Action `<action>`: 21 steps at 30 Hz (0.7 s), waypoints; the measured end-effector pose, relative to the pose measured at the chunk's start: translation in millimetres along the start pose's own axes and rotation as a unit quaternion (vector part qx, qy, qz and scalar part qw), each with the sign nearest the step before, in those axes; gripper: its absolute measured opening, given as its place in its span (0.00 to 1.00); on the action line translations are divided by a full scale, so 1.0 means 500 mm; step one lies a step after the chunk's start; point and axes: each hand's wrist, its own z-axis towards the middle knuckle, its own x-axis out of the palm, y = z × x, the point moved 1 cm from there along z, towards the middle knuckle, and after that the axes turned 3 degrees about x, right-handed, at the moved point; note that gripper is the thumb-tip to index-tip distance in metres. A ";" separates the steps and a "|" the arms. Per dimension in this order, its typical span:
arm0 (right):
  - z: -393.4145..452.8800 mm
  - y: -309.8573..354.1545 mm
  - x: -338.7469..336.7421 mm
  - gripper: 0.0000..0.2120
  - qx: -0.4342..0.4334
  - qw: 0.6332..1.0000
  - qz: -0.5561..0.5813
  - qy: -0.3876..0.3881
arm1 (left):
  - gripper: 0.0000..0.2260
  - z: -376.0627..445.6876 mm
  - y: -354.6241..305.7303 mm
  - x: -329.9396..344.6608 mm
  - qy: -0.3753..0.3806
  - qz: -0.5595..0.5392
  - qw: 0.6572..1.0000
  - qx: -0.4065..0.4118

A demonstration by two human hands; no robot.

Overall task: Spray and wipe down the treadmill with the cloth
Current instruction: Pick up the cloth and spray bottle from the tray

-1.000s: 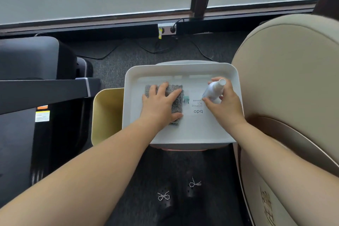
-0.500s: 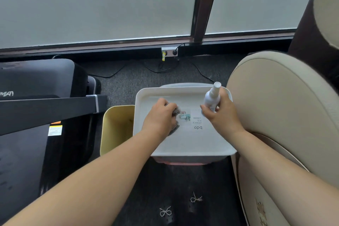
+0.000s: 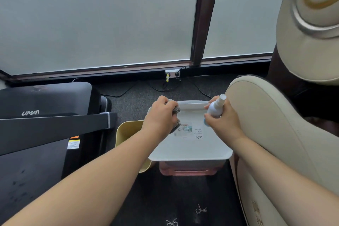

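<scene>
My left hand (image 3: 161, 115) grips a bunched grey cloth (image 3: 176, 111), lifted above the white tray (image 3: 192, 150). My right hand (image 3: 222, 121) holds a small white spray bottle (image 3: 215, 109) upright over the tray's far right corner, nozzle on top. The black treadmill (image 3: 45, 126) stands to the left, its handrail bar running toward the tray and its belt in the lower left corner.
A yellow bin (image 3: 126, 130) stands between treadmill and tray. The tray rests on a pink stool (image 3: 185, 170). A large beige massage chair (image 3: 275, 134) fills the right side. A wall socket (image 3: 172, 73) with cables lies under the frosted windows. Dark carpet covers the floor.
My left hand bunched up the flat cloth and lifted it off the tray. My right hand raised the bottle upright. The camera tilted up, showing more window.
</scene>
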 end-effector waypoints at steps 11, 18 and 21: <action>-0.092 0.162 -0.059 0.09 -0.052 0.997 0.048 -0.002 | 0.11 -0.042 -0.070 -0.192 -0.056 0.000 0.998 0.011; -0.156 0.231 -0.091 0.09 -0.086 0.995 0.048 -0.004 | 0.12 -0.090 -0.101 -0.290 -0.074 0.006 0.997 0.014; -0.182 0.259 -0.104 0.09 -0.097 0.994 0.055 0.002 | 0.12 -0.122 -0.116 -0.327 -0.091 0.002 0.996 0.002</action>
